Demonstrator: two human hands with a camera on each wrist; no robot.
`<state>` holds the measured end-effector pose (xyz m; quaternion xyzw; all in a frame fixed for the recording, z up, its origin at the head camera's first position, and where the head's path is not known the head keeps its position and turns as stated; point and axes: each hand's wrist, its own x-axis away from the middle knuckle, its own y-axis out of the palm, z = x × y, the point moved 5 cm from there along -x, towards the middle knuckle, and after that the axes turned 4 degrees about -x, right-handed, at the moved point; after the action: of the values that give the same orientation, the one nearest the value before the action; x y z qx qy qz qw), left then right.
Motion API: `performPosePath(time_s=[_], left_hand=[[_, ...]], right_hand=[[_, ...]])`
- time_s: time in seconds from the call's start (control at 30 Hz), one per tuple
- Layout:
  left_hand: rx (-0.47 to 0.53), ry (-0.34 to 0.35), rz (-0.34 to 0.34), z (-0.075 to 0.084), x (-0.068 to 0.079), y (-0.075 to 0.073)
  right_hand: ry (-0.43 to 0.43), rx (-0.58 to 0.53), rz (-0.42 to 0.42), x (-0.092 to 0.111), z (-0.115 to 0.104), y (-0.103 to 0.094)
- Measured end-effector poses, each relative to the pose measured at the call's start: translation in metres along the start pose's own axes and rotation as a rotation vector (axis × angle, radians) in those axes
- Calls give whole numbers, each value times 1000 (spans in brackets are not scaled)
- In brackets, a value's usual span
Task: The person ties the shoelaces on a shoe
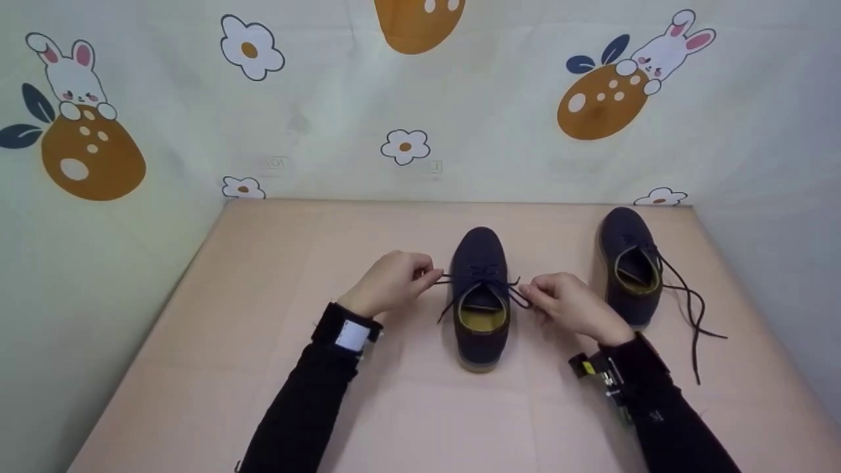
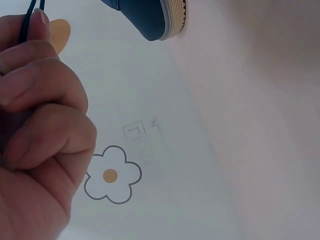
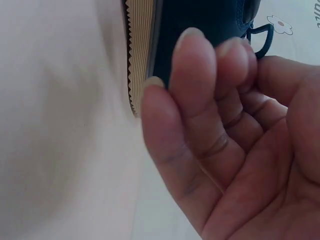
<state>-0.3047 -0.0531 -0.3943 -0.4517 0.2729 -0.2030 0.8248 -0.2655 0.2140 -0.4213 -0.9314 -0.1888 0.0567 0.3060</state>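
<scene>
A dark navy lace-up shoe (image 1: 481, 345) stands upright, toe toward the back wall, between both hands. Its shoelace (image 1: 485, 280) crosses over the tongue, with strands drawn out to either side. On the left, my left hand (image 1: 397, 281) pinches two lace strands (image 2: 25, 31) between thumb and forefinger, other fingers curled. My right hand (image 1: 570, 305) pinches a lace loop by the shoe's right side; in the right wrist view part of that loop (image 3: 270, 41) shows above the thumb, while the pinch itself is partly hidden. One loose lace end hangs at the shoe's left.
A second navy shoe (image 1: 624, 230) stands to the right, behind the right hand, its untied lace (image 1: 691, 312) trailing over the table (image 1: 263, 394). A patterned cloth wall (image 1: 328, 118) closes off the back and sides.
</scene>
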Motion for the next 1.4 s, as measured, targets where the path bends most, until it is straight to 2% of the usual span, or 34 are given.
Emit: performPosePath(time_s=[0.13,0.23,0.4,0.53,0.8,1.13,1.27,1.4], left_hand=[[-7,-1,-1,0,1,0],[-7,-8,-3,0,2,-1],[2,-7,-23,1,1,0],[-7,4,-40,0,1,2],[1,30,-62,-1,1,4],[20,30,-73,-4,1,4],[25,27,-78,-5,0,5],[25,14,-88,-6,1,6]], right_hand=[[19,-12,-41,0,-1,3],[-3,3,-62,0,-3,5],[-45,21,13,0,-5,-1],[-60,79,53,1,-7,-6],[-4,124,163,1,0,-10],[-71,282,217,3,-3,-4],[-69,282,231,3,-2,-2],[-14,243,212,2,1,0]])
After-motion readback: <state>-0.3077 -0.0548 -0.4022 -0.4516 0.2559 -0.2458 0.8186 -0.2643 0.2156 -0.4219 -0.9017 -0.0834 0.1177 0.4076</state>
